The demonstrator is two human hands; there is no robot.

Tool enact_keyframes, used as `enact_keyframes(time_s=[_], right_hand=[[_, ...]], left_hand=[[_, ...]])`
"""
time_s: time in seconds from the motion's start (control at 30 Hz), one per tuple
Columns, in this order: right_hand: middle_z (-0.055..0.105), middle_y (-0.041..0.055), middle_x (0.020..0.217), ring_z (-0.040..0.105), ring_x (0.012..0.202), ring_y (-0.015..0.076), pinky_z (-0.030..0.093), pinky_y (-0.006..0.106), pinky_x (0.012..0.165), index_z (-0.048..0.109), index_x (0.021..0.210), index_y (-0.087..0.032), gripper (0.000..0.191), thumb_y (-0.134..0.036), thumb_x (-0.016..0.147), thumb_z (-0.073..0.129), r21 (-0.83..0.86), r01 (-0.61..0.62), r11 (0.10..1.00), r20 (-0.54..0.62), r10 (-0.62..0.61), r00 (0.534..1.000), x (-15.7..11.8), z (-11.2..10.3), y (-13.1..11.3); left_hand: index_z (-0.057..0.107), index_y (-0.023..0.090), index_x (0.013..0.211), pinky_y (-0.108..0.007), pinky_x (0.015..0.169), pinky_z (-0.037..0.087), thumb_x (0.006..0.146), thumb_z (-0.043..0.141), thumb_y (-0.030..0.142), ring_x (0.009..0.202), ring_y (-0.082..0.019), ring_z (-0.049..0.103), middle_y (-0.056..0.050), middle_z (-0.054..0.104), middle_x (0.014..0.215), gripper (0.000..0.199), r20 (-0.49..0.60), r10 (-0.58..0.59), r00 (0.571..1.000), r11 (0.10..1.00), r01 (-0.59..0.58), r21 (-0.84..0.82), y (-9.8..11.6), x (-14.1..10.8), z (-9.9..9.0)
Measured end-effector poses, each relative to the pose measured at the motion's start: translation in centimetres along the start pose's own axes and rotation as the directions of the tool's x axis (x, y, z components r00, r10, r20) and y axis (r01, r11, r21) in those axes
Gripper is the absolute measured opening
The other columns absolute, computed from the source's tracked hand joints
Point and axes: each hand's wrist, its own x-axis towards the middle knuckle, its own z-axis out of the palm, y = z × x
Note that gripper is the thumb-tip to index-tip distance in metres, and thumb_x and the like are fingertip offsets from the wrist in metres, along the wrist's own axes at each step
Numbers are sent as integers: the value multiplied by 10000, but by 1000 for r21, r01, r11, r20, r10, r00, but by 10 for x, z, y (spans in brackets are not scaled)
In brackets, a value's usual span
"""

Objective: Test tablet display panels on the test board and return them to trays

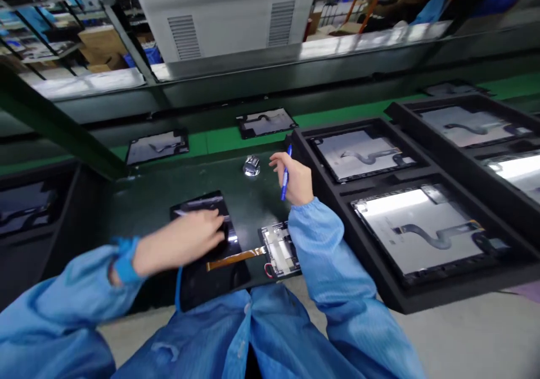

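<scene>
A dark glossy tablet screen lies on the green bench in front of me. Over its upper part rests my left hand, fingers stretched out. A blue pen is in my right hand, raised above the bench beside the black trays. From a small circuit board an orange ribbon cable runs left across the screen's edge. My right sleeve covers part of that board. A shiny round metal piece sits just left of my right hand.
Black foam trays with grey-backed screens stand on the right. Another black tray is at the far left. Behind the bench, two screens lie on a green strip. A dark post slants in at left.
</scene>
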Motion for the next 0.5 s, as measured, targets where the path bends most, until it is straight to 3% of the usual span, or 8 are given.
enact_keyframes(time_s=[0.07, 0.13, 0.17, 0.23, 0.33, 0.4, 0.5], right_hand=[[753, 20, 849, 704, 746, 175, 524, 306, 762, 675, 1012, -231, 227, -243, 1005, 449, 120, 35, 992, 191, -58, 980, -6, -1, -6], [748, 6, 809, 702, 721, 169, 511, 288, 732, 682, 978, -224, 123, -285, 964, 576, 191, 51, 980, 415, -128, 901, -18, 0, -16], [750, 3, 819, 707, 730, 173, 504, 281, 722, 683, 984, -222, 108, -304, 914, 665, 205, 62, 977, 515, -162, 842, -27, 0, -21], [756, -3, 862, 716, 757, 184, 490, 269, 699, 680, 1044, -230, 296, -295, 788, 814, 209, 89, 974, 670, -209, 713, -47, 2, -32], [741, -27, 823, 707, 709, 171, 474, 252, 652, 682, 1105, -248, 386, -208, 751, 833, 260, 74, 963, 788, -255, 560, -76, -1, -45], [715, -30, 765, 682, 653, 152, 478, 249, 637, 701, 1079, -242, 255, -203, 832, 756, 333, -9, 943, 785, -271, 558, -89, -9, -49], [677, -15, 733, 652, 604, 139, 511, 255, 611, 698, 1075, -222, 194, -308, 901, 704, 433, -266, 861, 696, -132, 706, -100, -22, -49]], left_hand=[[666, 40, 1268, -623, 1130, 376, 734, 743, 353, 1385, -450, 483, -306, 524, 1454, 624, 174, 9, 985, 946, -64, 316, -1, -54, 43], [488, -2, 1453, -701, 1170, 237, 720, 755, 476, 1505, -471, 232, -334, 276, 1586, 915, 233, 10, 973, 880, -119, 460, -2, -86, 83], [427, 8, 1499, -709, 1178, 203, 729, 752, 474, 1521, -461, 168, -326, 210, 1608, 958, 212, -4, 977, 851, -108, 514, -4, -95, 99], [393, 40, 1525, -709, 1186, 183, 775, 728, 389, 1530, -439, 144, -316, 188, 1620, 892, 129, -14, 992, 815, -63, 576, -8, -107, 120], [408, 94, 1517, -706, 1189, 188, 848, 645, 237, 1531, -412, 180, -303, 264, 1614, 724, 42, 29, 999, 833, -47, 551, -16, -122, 121], [361, 132, 1540, -689, 1192, 221, 883, 628, 262, 1530, -402, 209, -285, 301, 1615, 721, -10, 78, 997, 893, -65, 445, -19, -135, 108], [292, 225, 1569, -598, 1194, 331, 915, 616, 303, 1493, -359, 352, -210, 377, 1611, 734, -282, 20, 959, 979, 38, 198, -18, -157, 86]])
